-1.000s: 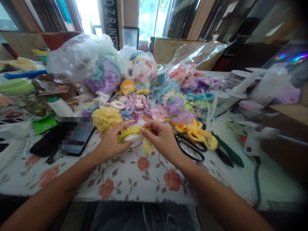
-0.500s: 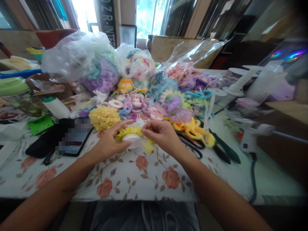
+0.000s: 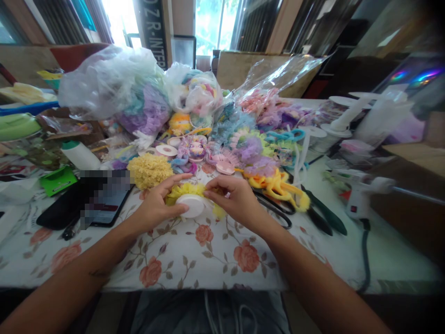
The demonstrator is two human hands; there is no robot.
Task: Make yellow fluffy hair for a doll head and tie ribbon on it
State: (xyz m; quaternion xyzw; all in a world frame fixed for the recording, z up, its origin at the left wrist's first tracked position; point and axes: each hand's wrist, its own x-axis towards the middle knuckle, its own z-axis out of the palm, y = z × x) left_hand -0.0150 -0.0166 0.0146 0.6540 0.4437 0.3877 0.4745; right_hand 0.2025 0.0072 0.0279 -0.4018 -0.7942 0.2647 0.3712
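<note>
Over the flower-patterned surface (image 3: 219, 273), a round white disc (image 3: 191, 207) is held by the left hand (image 3: 155, 204); yellow ruffled fabric trim (image 3: 187, 189), pinched by the right hand (image 3: 234, 198), should be kept evenly snug.

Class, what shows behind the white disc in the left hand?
Yellow ruffled trim shows along the far edge of the white disc. The left hand and disc hide the rest.

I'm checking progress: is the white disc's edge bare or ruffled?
Partly ruffled: yellow ruffle borders the far edge of the disc; the near edge shows bare.
</note>
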